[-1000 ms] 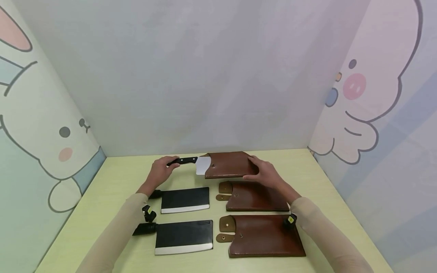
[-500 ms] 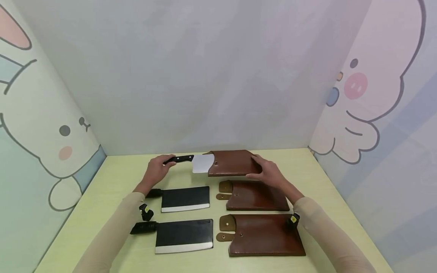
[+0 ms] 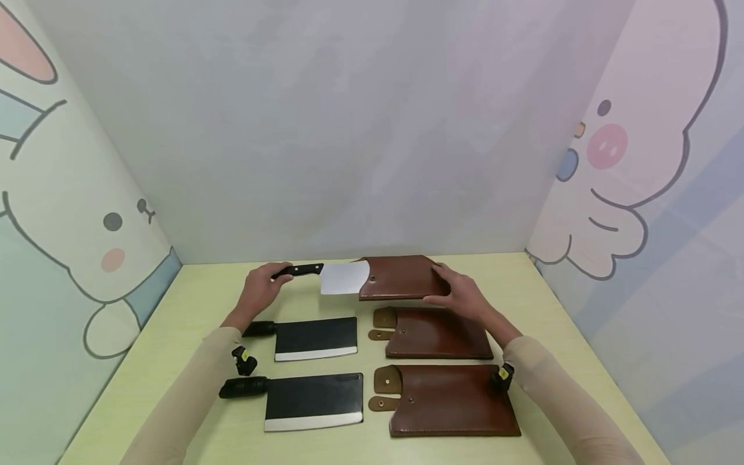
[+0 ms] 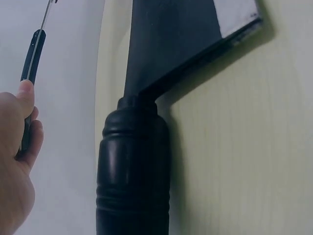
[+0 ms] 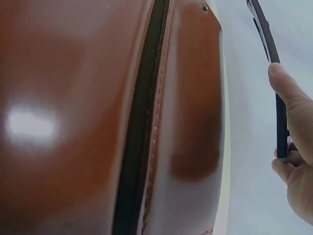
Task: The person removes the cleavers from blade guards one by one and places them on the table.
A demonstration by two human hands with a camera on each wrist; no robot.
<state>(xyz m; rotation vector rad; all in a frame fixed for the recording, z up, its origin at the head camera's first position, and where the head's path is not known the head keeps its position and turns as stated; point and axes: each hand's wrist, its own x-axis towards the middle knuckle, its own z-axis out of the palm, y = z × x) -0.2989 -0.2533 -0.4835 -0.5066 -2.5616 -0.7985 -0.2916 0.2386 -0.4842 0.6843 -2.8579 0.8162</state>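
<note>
At the far side of the yellow-green table (image 3: pixel 192 303), my left hand (image 3: pixel 266 285) grips the black handle of a cleaver (image 3: pixel 343 278). Its bright blade sticks halfway out of a brown leather sheath (image 3: pixel 401 276). My right hand (image 3: pixel 452 289) holds that sheath by its right end, fingers over the top and thumb below. The left wrist view shows the left hand (image 4: pixel 19 156) round the thin cleaver handle (image 4: pixel 32 54). In the right wrist view the right hand (image 5: pixel 293 161) pinches the sheath (image 5: pixel 274 73), seen edge-on.
Two black-bladed cleavers (image 3: pixel 315 338) (image 3: pixel 314 402) lie left of centre, handles pointing left. To their right lie two more brown sheaths (image 3: pixel 436 334) (image 3: pixel 450 400) with their flaps open. Cartoon-printed walls (image 3: pixel 70 213) close in the table on three sides.
My left hand has drawn the cleaver leftward, so more of the bright blade shows outside the sheath. The right hand has stayed on the sheath's right end.
</note>
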